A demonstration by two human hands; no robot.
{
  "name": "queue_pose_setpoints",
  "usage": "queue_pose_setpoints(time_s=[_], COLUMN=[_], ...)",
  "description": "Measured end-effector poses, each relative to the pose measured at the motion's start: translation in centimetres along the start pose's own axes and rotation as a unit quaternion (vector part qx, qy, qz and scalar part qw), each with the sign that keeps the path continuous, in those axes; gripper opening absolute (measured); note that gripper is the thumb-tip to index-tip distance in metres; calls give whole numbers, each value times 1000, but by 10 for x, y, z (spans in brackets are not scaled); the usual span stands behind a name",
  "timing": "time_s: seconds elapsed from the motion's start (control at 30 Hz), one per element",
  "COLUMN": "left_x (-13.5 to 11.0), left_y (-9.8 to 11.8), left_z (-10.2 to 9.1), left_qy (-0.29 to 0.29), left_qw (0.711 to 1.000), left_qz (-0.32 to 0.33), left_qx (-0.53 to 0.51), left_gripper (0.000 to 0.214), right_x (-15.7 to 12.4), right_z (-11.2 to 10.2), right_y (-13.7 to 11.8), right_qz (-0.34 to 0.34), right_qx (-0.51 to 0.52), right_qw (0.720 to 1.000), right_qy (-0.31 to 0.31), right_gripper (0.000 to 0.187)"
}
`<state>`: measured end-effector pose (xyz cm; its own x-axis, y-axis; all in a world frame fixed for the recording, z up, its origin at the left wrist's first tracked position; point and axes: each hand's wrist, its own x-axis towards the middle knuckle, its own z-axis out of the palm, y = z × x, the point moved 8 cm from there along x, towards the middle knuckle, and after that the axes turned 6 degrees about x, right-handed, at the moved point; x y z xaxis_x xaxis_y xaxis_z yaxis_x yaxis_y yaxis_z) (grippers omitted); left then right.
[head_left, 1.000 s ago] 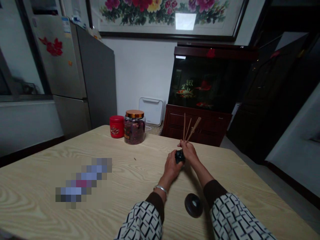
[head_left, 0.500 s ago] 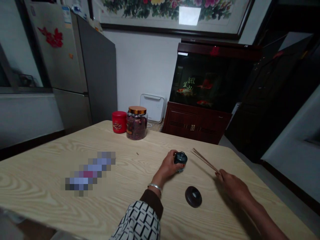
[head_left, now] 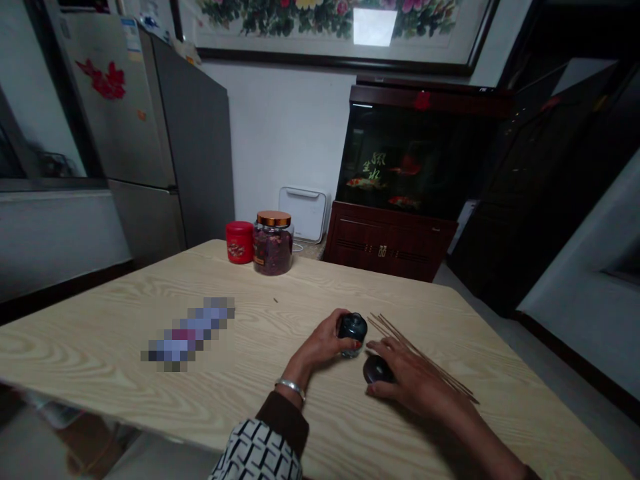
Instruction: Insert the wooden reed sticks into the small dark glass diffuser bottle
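Pale wood-grain table (head_left: 100, 320) across the lower frame; grey fridge (head_left: 195, 133) upper left, fish tank (head_left: 425, 160) upper right, framed flower painting (head_left: 275, 37) along the top edge. Red tub (head_left: 239, 243) and clear jar (head_left: 273, 248) with a coppery lid sit side by side at the table's far edge, left of center.

Left hand (head_left: 327, 338): fingers and thumb wrapped round a small dark container (head_left: 353, 327), just right of center in the lower half. It's upright; can't tell if its base touches the table.

Right hand (head_left: 405, 373): curled over a dark round piece (head_left: 377, 370), thumb along the lower edge, fingers along the upper right. Can't tell if that grip is closed. Piece is just below the container. Thin brown sticks (head_left: 387, 327) lie slanted at lower right, partly hidden by that hand. Pixelated item (head_left: 193, 333) lower left, unreadable.
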<state>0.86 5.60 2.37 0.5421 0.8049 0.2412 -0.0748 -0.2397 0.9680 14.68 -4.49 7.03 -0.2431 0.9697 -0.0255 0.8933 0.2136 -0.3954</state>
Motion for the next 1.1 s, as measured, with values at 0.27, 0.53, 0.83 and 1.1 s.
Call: queue_pose_setpoints(time_s=[0.27,0.53,0.83,1.1], left_x=[1,1,3,3], left_y=[-1,-5,-5,-5], left_z=[1,-3,-3,-2], left_qy=[-9,8,1,-9], left_qw=[998,999,998,996], left_qz=[18,26,44,48], left_qx=[-62,-42,-53,-78], left_gripper=[64,66,67,63], right_x=[34,72,74,90], right_z=[-47,-33,-38,-62], right_y=[-15,-16,-25,-56], right_qz=[-57,-67,-71,-83], right_qx=[307,478,263,1], right_qw=[945,827,948,996], right_qy=[98,289,164,-18], right_gripper=[47,46,56,47])
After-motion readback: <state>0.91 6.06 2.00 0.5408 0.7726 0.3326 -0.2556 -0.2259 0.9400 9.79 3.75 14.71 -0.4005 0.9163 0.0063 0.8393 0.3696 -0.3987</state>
